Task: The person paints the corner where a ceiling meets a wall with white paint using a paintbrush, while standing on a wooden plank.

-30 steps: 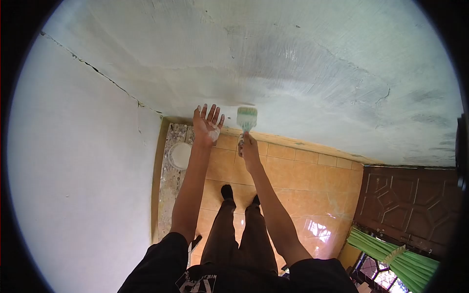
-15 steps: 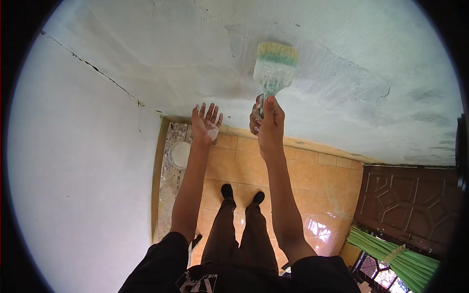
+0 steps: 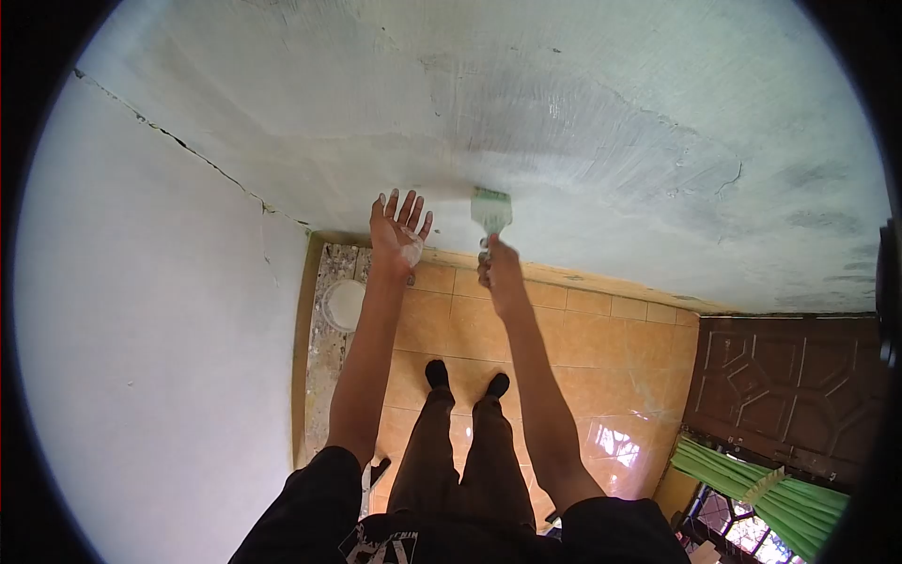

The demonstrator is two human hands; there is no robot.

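My right hand (image 3: 500, 270) is closed around the handle of a wide paintbrush (image 3: 491, 209), its greenish bristles up against the lower part of the pale wall (image 3: 583, 141). Damp-looking grey brush marks spread over the wall above the brush. To the left, my left hand (image 3: 399, 228) is held up with its palm showing and fingers spread. White paint or paste coats part of that palm, and nothing is in the hand.
A round white tub (image 3: 344, 305) stands on a paint-spattered plank (image 3: 322, 376) along the left wall. A crack (image 3: 202, 158) runs down the corner. Orange tiles (image 3: 601, 352) cover the floor. To the right are a brown panelled door (image 3: 780, 376) and a green curtain (image 3: 770, 493).
My right hand has brought the brush down the wall, from well above the left hand to about its level. The left hand has barely moved.
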